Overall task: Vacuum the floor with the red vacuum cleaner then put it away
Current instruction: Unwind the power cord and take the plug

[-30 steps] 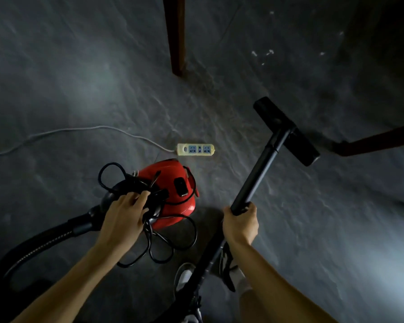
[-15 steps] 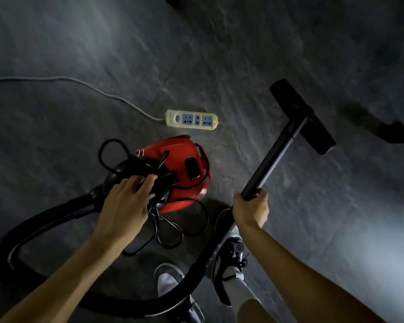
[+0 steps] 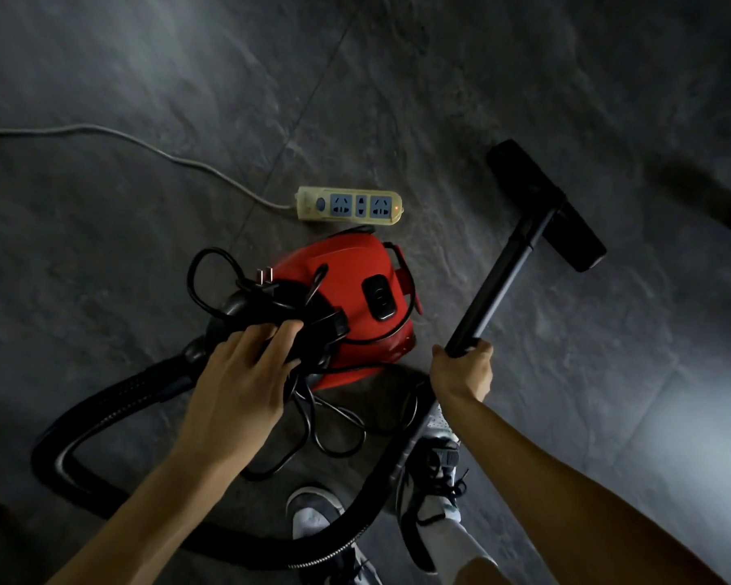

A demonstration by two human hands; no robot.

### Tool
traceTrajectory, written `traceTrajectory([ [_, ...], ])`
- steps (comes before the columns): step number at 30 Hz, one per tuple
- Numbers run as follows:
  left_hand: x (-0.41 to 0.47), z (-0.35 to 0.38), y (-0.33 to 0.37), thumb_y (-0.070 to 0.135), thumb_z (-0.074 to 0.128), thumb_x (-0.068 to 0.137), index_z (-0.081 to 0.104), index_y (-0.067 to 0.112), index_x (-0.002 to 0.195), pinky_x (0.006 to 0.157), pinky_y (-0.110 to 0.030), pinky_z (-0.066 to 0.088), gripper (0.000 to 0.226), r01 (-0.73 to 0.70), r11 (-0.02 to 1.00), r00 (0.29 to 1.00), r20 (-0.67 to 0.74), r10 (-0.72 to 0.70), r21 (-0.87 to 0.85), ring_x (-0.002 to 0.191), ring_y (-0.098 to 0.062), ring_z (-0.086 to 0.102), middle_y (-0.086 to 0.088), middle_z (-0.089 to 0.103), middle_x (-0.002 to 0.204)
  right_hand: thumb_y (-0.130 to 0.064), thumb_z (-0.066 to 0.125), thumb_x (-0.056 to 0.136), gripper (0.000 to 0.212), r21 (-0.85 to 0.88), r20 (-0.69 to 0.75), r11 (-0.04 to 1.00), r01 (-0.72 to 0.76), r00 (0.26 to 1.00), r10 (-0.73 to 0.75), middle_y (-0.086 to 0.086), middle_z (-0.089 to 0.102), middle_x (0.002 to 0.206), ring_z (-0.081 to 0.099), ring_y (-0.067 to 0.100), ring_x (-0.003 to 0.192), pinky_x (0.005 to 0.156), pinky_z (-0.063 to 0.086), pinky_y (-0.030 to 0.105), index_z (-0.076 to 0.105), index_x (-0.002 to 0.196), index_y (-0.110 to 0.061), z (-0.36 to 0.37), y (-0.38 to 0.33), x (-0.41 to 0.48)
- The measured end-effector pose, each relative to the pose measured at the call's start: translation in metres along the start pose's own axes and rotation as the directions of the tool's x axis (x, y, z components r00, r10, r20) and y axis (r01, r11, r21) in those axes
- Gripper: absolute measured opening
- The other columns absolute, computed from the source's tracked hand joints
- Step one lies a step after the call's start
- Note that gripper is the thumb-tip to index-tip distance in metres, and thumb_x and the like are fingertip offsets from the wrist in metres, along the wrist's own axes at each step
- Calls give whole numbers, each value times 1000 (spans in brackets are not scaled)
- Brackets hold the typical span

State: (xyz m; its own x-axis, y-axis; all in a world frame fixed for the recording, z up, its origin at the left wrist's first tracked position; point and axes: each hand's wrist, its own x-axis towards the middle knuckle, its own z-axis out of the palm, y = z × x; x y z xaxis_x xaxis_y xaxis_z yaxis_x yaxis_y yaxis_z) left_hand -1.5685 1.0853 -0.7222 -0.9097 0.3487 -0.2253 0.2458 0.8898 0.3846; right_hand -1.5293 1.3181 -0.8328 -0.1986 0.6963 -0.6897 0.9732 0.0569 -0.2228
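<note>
The left hand lies on top of the red vacuum cleaner, its fingers curled over a messy bunch of black cord. The right hand is closed tight around the black wand, which slants down to the flat floor head. The red vacuum cleaner sits on the dark grey floor, right in front of the person's 2 shoes. Its fat black hose bends around on the left.

Just past the vacuum lies a pale power strip with a tiny red light on. A white cable runs away from it to the left. The plug pokes out of the cord bunch and is not in the strip yet.

I think the job now is to plug in. To do it well, shake the cord loose first, so no loops catch. Then take the plug by its body, not the cord, and push it straight into 1 socket. Watch the loops by the feet, because they could trip someone.

Compared with 1 second ago, both hands hold the same things. The wooden legs at the top have gone out of sight, and more of the shoes can be seen.
</note>
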Motion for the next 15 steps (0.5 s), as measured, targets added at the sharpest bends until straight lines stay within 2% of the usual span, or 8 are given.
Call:
traceTrajectory([
  [6,-4,3,-3,28,49,88,54,14,120,69,-38,50,35,32,999,999,-36,-32,-14,82,-29,60,-11,59,103,-17,63,84,48,-68,56,994,-86,994,90,17,62,117,62,38,103,90,52,46,40,126,-10,12,2,8],
  [10,-12,-3,1,26,53,88,54,11,124,83,-40,44,40,74,997,996,-52,-73,15,97,-28,54,-13,58,108,-16,57,82,62,-42,95,992,-117,988,120,17,58,125,60,37,107,94,50,47,32,138,-13,1,-6,-5],
  [12,-17,-11,2,25,55,86,54,7,125,86,-41,43,42,132,991,990,-44,-131,16,100,-28,53,-13,58,109,-17,56,81,63,-47,65,999,-26,997,29,13,55,130,60,34,107,93,50,45,33,140,-15,-14,-15,-23],
  [14,-23,-19,1,21,57,86,54,6,124,86,-43,43,40,201,980,979,-28,-201,9,98,-30,54,-13,59,107,-16,56,84,51,-63,62,977,205,978,-201,5,55,129,60,25,106,88,51,39,44,133,-18,-30,-23,-48],
  [15,-26,-23,1,19,59,87,54,5,123,86,-44,43,39,236,972,972,-14,-236,7,98,-32,55,-14,60,107,-16,56,86,42,-76,92,940,331,941,-324,1,57,126,60,21,105,85,49,35,50,128,-19,-38,-27,-63],
])
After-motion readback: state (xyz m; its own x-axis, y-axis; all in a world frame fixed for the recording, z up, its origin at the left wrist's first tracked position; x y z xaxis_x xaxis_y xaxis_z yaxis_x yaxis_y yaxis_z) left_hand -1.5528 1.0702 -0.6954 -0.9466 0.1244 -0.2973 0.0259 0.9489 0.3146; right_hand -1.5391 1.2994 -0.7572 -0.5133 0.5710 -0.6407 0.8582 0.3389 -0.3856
